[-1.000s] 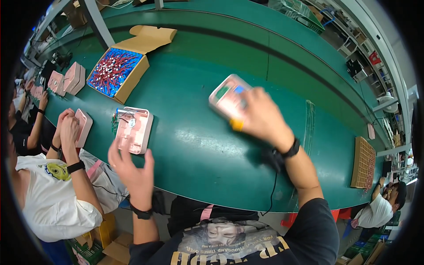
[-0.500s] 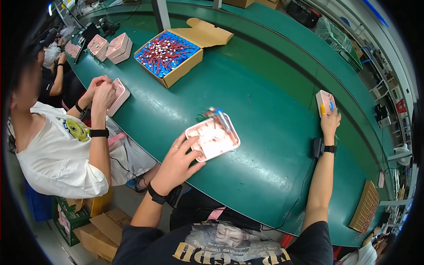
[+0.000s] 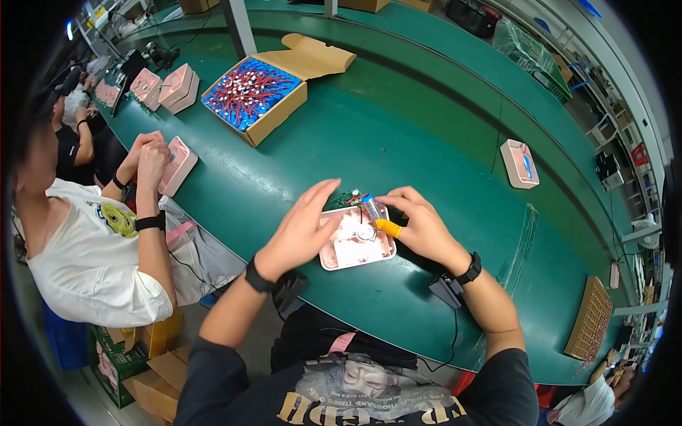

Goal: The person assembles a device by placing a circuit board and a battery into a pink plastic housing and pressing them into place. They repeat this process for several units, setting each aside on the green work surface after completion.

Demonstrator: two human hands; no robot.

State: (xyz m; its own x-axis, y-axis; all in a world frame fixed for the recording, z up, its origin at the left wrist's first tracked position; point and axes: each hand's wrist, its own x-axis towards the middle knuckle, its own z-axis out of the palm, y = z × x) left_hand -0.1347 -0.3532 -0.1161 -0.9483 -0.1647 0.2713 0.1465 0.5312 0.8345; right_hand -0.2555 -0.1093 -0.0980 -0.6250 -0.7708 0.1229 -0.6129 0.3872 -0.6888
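In front of me on the table lies a pale pink plastic case, its inside washed out by glare. My left hand is at the case's left side, fingers stretched and thumb apart, holding nothing. At the case's far edge lies a small green circuit board with thin wires. A blue-ended cylindrical battery slants over the far right part of the case. My right hand, with a yellow finger cot on the thumb, closes index finger and thumb on the battery's right side.
Back left stands an open carton of blue batteries with red wires. Another pink case sits far right, a compartmented brown tray nearer the right edge. At left, a co-worker's hands work at a pink case.
My right hand has left the far-right case and come back to the case before me, at the battery. My left hand has lifted its fingers from inside the case to its left side.
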